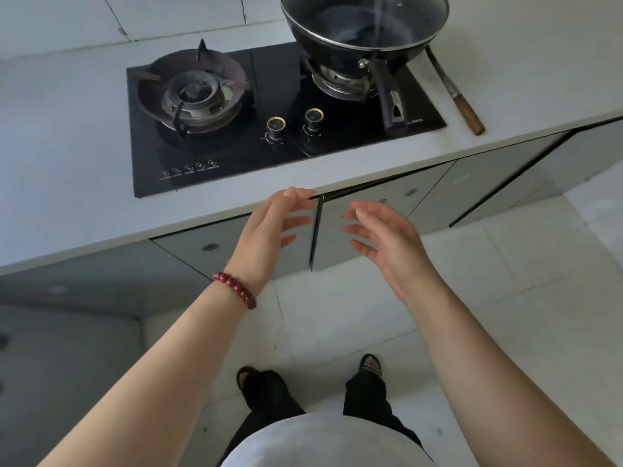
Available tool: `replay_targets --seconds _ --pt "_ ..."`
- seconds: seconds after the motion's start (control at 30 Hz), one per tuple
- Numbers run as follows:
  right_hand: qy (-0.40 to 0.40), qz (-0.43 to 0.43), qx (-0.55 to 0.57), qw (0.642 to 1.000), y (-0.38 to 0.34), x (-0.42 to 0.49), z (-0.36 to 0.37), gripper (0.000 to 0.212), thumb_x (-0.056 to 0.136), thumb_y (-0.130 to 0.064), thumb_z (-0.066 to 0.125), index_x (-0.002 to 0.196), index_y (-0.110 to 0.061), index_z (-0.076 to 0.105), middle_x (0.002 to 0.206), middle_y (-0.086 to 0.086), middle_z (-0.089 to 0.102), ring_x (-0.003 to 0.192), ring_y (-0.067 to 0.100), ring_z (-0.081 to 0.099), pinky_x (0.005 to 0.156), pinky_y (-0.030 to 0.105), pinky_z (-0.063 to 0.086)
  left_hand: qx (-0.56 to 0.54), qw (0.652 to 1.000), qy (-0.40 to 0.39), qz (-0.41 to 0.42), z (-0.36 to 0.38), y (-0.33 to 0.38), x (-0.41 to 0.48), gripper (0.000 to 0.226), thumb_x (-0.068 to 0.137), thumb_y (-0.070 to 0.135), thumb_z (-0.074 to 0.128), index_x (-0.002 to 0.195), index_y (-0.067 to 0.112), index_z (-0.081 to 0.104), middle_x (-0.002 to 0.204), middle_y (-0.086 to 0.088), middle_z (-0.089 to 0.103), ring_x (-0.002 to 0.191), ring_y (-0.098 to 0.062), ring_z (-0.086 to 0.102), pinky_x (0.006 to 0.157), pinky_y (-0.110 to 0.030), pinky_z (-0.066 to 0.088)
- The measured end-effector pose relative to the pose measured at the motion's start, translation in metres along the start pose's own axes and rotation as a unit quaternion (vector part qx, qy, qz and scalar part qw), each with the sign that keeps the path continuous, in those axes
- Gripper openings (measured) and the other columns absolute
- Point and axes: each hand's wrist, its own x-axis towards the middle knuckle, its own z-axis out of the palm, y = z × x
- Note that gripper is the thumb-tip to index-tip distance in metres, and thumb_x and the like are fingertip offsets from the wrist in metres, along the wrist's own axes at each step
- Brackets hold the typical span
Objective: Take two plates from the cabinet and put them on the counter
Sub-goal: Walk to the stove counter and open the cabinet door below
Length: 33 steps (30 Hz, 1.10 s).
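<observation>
No plates are in view. Grey cabinet doors run below the pale counter, and all look closed. My left hand, with a red bead bracelet on its wrist, is held in front of the seam between two doors, fingertips near the counter's front edge. My right hand hovers just right of that seam, palm turned left. Both hands are empty with fingers spread.
A black gas hob is set into the counter. A lidded black wok sits on its right burner, handle pointing toward me. A wooden-handled utensil lies right of the hob. White floor tiles and my feet are below.
</observation>
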Motion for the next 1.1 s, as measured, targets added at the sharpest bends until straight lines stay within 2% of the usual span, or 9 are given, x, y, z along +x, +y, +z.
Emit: replay_targets --seconds 0.23,0.37,0.53,0.7,0.9,1.1 --pt "-0.05 0.006 -0.073 0.996 0.002 0.031 -0.066 0.008 0.083 -0.028 0.064 0.089 -0.029 0.068 0.103 0.003 0.07 0.096 0.015 0.064 0.087 0.033 0.049 0.008 0.998 0.06 0.011 0.07 -0.023 0.015 0.04 0.086 0.055 0.028 0.099 0.044 0.064 0.111 0.016 0.067 0.104 -0.005 0.061 0.09 -0.034 0.043" --pt "-0.082 0.014 -0.106 0.991 0.006 0.056 -0.09 0.009 0.081 -0.031 0.064 0.089 -0.029 0.068 0.107 0.002 0.069 0.098 0.016 0.064 0.088 0.034 0.049 -0.013 0.995 0.094 -0.014 0.097 -0.036 0.033 0.048 0.088 0.056 0.023 0.103 0.04 0.065 0.11 0.017 0.067 0.103 -0.003 0.061 0.09 -0.035 0.043" --pt "-0.078 0.026 -0.118 0.99 0.024 0.09 -0.097 0.007 0.082 -0.028 0.064 0.087 -0.029 0.068 0.1 -0.004 0.07 0.098 0.012 0.063 0.089 0.033 0.049 -0.055 0.989 0.129 -0.045 0.106 -0.048 0.061 0.057 0.085 0.06 0.018 0.103 0.036 0.066 0.111 0.013 0.068 0.103 -0.006 0.061 0.089 -0.034 0.043" --pt "-0.028 0.071 -0.084 0.994 0.055 0.129 -0.092 0.01 0.084 -0.026 0.063 0.092 -0.025 0.068 0.105 -0.003 0.069 0.101 0.015 0.062 0.089 0.034 0.051 -0.056 0.986 0.139 -0.073 0.103 -0.07 0.093 0.058 0.091 0.058 0.014 0.107 0.031 0.064 0.116 0.01 0.065 0.107 -0.008 0.059 0.093 -0.036 0.043" --pt "-0.008 0.121 -0.039 0.992 0.086 0.161 -0.081 0.012 0.086 -0.027 0.061 0.097 -0.025 0.065 0.106 -0.006 0.066 0.102 0.01 0.062 0.09 0.032 0.05 -0.07 0.981 0.153 -0.102 0.093 -0.095 0.119 0.053 0.092 0.057 0.017 0.105 0.034 0.063 0.118 0.013 0.063 0.107 -0.006 0.058 0.089 -0.033 0.043" --pt "0.006 0.199 0.112 0.974 0.104 0.179 -0.065 0.026 0.089 -0.024 0.057 0.114 -0.022 0.052 0.123 0.0 0.059 0.11 0.017 0.059 0.084 0.03 0.05 -0.148 0.966 0.14 -0.16 0.082 -0.109 0.137 0.057 0.089 0.062 0.019 0.123 0.033 0.054 0.127 0.009 0.059 0.115 -0.012 0.055 0.1 -0.042 0.04"
